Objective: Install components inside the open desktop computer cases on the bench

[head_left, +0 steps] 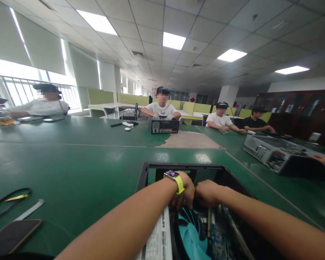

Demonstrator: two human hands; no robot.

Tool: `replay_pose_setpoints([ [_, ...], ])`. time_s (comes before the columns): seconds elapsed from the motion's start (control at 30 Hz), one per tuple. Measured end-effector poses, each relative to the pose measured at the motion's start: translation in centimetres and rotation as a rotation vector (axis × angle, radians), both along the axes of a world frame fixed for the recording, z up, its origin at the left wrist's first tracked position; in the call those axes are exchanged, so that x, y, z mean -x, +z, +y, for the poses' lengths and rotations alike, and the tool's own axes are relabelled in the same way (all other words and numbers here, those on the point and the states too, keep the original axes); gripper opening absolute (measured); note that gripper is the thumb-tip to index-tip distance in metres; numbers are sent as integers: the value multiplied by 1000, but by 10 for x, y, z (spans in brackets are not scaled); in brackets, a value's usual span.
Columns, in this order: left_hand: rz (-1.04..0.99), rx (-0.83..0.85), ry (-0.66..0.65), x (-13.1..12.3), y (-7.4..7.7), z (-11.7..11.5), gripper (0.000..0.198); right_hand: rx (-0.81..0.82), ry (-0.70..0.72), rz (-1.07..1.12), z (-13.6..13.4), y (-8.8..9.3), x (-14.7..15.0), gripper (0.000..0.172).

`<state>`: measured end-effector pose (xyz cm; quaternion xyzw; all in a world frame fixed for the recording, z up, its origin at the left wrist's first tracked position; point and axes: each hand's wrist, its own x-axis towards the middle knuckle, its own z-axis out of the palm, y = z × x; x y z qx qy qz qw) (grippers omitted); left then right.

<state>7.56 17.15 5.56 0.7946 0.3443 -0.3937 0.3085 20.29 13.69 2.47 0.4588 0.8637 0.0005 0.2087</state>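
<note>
Both hands reach into an open black computer case (227, 171) that lies in front of me. My left hand (186, 191), with a yellow-banded smartwatch (174, 177) on its wrist, is bent downward with fingers curled beside the fan. My right hand (208, 192) is closed against the left one, near the case's far wall. Whatever the fingertips grip is hidden. Below the hands sits a turquoise fan (191, 233). Left of the fan is a power supply (159, 234) with a printed label, and to its right a circuit board (219, 234).
A phone (14, 234), a grey strip (29, 209) and a black cord (11, 202) lie at the left. Another open case (273, 151) stands at the right with a person's hand (323, 160) on it. Several people sit around the green table (78, 173).
</note>
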Motion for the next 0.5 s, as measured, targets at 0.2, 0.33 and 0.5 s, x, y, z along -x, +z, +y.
replay_pose_setpoints([
  [0.2,-110,-311,-143,-20,-28,2,14,-48,-26,2,7,-1,-11,26],
  [0.33,-146,-344,-161,-19,-35,-1,13,-59,-54,44,5,-3,-8,27],
  [0.5,-196,-391,-140,-16,-36,-2,18,-25,-131,194,3,10,-7,22],
])
